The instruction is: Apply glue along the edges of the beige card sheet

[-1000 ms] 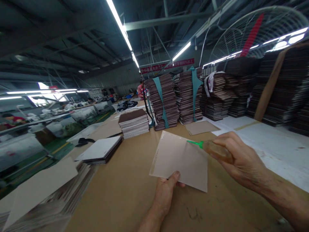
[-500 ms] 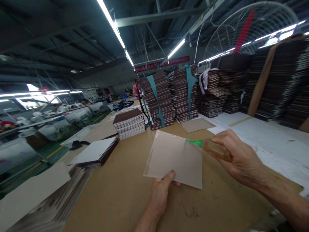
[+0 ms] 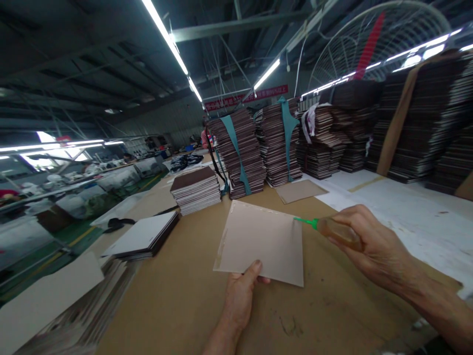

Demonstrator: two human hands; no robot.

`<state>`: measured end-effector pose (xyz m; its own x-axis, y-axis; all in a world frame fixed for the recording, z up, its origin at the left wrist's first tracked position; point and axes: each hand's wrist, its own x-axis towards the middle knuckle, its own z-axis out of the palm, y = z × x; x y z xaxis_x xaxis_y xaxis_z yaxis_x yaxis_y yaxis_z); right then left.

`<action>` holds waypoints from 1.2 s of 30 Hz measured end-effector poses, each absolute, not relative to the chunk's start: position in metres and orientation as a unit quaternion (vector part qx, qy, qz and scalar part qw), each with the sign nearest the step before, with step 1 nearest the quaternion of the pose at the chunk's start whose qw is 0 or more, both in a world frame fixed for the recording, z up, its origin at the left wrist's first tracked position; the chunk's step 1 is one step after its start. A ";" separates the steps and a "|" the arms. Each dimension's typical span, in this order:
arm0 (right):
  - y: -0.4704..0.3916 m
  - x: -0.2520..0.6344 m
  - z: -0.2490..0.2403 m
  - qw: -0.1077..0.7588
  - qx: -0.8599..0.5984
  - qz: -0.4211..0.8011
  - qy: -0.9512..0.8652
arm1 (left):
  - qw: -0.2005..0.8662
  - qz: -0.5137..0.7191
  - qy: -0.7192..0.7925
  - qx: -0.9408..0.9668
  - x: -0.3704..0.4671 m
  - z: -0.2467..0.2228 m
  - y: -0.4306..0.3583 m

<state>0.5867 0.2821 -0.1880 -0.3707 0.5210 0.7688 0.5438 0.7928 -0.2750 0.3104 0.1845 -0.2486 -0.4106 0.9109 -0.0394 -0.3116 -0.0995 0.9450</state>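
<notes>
My left hand [image 3: 242,296] grips a flat beige board [image 3: 260,241] by its near edge, thumb on top and fingers underneath. The board is held tilted above the brown table. A thin shiny line of glue runs along its far edge, and more shows along its left edge. In my right hand [image 3: 369,241] is an amber glue bottle [image 3: 338,231] with a green nozzle, its fingers wrapped round the body. The nozzle tip is at the board's far right corner.
Beyond the board stand tall stacks of dark boards [image 3: 240,153] tied with teal strips. A lower brown-topped stack [image 3: 195,190] and a white-topped stack [image 3: 142,234] are to the left. Loose beige boards [image 3: 51,288] lie at the near left. One flat board [image 3: 301,191] lies behind.
The nozzle has travelled right along the board's far edge to the corner. My left hand and the board have shifted slightly left in view.
</notes>
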 end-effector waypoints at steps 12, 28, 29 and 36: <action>0.286 0.597 -0.199 0.465 -0.339 -0.016 -0.818 | 0.459 0.693 0.483 0.275 0.307 -0.245 0.186; 0.276 0.601 -0.195 0.459 -0.310 0.008 -0.833 | 0.470 0.704 0.478 0.234 0.307 -0.237 0.185; 0.278 0.602 -0.195 0.462 -0.315 0.007 -0.829 | 0.469 0.705 0.478 0.234 0.307 -0.237 0.185; 0.282 0.604 -0.198 0.450 -0.305 0.039 -0.839 | 0.475 0.704 0.475 0.231 0.305 -0.236 0.185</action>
